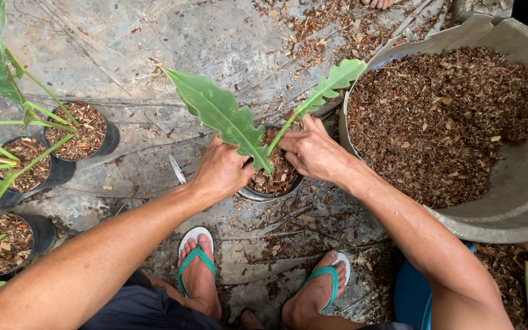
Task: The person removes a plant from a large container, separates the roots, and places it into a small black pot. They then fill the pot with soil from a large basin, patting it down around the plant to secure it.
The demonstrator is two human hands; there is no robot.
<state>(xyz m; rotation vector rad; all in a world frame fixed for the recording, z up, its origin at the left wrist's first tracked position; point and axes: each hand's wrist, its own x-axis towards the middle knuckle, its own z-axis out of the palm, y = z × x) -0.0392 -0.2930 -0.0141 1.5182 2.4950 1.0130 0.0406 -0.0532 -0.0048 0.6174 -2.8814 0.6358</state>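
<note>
Both hands are pressing down into the small black pot (270, 190), left hand (220, 171) curled over its near-left rim and right hand (314, 151) spread flat on the bark mix, with the serrated-leaf seedling (230, 119) rising right between them and a tub of bark chips (508, 208) just beyond the right wrist.

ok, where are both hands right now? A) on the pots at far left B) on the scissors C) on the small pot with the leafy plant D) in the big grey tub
C: the left hand and right hand press the chips in the small pot around the plant.
</note>
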